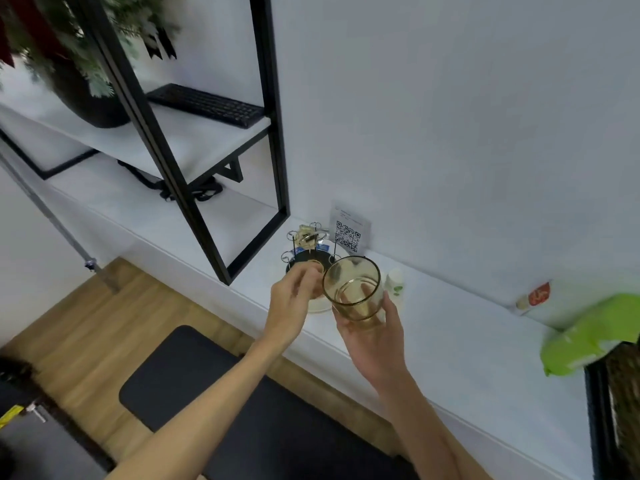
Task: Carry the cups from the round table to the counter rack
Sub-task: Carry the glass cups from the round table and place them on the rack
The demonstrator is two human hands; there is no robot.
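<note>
Head view, near to far, with the cup rack [310, 249] on the white counter [450, 341] as landmark. Nearest the camera, two bare forearms reach up over a dark mat [194, 375] on the wooden floor [69, 327]. Right hand [375, 344]: fingers wrapped around the base of an amber glass cup [353, 289], which is tilted with its gold-rimmed mouth toward the camera and held in the air just right of the rack, in front of it. Left hand [292, 303]: fingers curled at the rack's near edge, over a second gold rim [315, 265]; motion blur prevents telling whether they grip it. Rack: thin wire posts with looped tops rising from a dark round base set on a pale plate [320, 304]. Just behind the rack, a QR-code card [349, 233] leans on the wall. Right of the rack stand a small white bottle [396, 284] and, farther off, a green package [588, 336]. Left of the rack, a black-framed shelf unit [221, 157] holds a keyboard [206, 105].
</note>
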